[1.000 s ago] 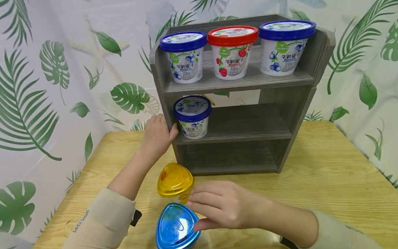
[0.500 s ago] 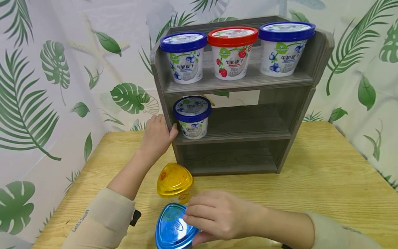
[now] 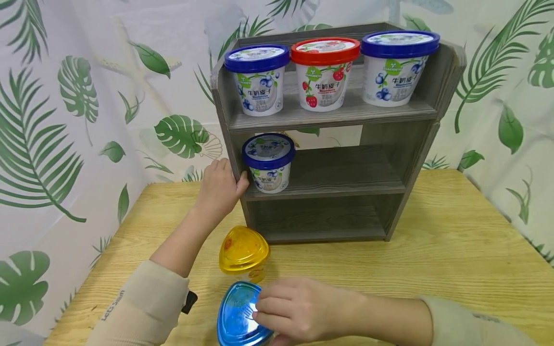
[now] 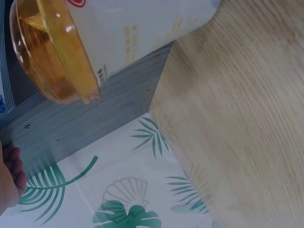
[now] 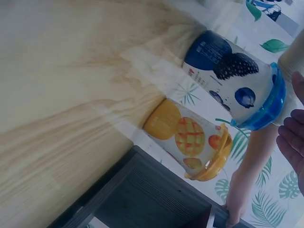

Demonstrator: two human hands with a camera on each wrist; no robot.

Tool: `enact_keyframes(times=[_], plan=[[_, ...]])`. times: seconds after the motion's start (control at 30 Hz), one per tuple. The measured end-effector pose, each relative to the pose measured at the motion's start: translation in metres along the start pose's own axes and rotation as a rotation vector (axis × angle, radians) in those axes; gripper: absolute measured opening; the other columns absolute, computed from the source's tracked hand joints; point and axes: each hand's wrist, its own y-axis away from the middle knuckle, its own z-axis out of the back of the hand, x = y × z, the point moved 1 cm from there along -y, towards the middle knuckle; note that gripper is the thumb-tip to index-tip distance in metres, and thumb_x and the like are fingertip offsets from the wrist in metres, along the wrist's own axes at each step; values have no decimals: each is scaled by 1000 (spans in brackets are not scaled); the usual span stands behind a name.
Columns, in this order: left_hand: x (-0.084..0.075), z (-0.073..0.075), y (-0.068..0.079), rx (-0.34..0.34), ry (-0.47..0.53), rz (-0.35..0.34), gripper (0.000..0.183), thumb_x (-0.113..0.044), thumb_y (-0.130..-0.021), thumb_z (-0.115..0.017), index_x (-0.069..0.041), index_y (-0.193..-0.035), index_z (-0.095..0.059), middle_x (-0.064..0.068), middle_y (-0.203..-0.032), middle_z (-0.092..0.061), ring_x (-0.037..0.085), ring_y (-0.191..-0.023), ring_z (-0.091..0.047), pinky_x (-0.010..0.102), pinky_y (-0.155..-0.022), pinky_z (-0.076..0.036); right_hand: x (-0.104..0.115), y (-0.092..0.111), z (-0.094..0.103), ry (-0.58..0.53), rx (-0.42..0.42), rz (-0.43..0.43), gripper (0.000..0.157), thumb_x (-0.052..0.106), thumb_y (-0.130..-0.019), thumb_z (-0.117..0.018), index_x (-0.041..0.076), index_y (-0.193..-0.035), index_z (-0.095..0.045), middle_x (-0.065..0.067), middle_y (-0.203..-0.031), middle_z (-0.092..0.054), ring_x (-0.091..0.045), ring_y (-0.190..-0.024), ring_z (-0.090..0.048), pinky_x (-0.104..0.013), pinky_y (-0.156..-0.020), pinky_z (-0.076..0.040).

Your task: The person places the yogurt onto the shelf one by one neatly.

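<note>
My left hand (image 3: 220,187) grips the left side panel of the grey wooden shelf (image 3: 346,168), its thumb on the front edge. Close to that thumb, a blue-lidded blueberry tub (image 3: 269,168) stands at the left of the middle board. In the head view my right hand (image 3: 298,307) overlaps the right edge of a cup with a blue triangular lid (image 3: 238,315). The right wrist view shows its loosely bent fingers (image 5: 292,128) beside that lid, and berries printed on the cup. Just behind stands a yellow-lidded cup (image 3: 243,250) with mango pictures.
On the top board stand a blueberry tub (image 3: 257,81), a red-lidded strawberry tub (image 3: 324,74) and a larger blueberry tub (image 3: 396,69). The shelf stands on a wood-grain table (image 3: 433,269), before a leaf-patterned backdrop (image 3: 182,62).
My right hand has moved down and toward me, from between the two triangular-lidded cups to the blue lid's right edge. The left hand keeps its grip on the shelf.
</note>
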Motion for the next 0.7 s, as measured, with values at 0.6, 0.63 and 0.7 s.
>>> enact_keyframes(times=[0.6,0.63,0.7], plan=[[0,-1,0,0,-2,-5,26,-22,-90,-50,3,-81,-50,16,-72,-49,34,-74,-48,42,-66,-38,7,4,-8,-62,148,-53,28,31,-97,-49,13,-109,-66,3,-106,-67,-9,-102,-59,-21,-98,-41],[0,-1,0,1,-1,-4,26,-22,-90,-50,3,-81,-50,16,-72,-49,34,-75,-48,42,-66,-38,7,4,-8,-59,153,-52,28,31,-97,-48,13,-109,-66,3,-106,-67,-9,-102,-59,-21,-98,-41],[0,-1,0,2,2,-1,26,-22,-90,-50,3,-81,-50,16,-72,-49,34,-75,-48,42,-66,-38,7,4,-9,-62,163,-56,27,31,-97,-49,13,-109,-66,3,-106,-67,-9,-102,-59,-21,-97,-41]])
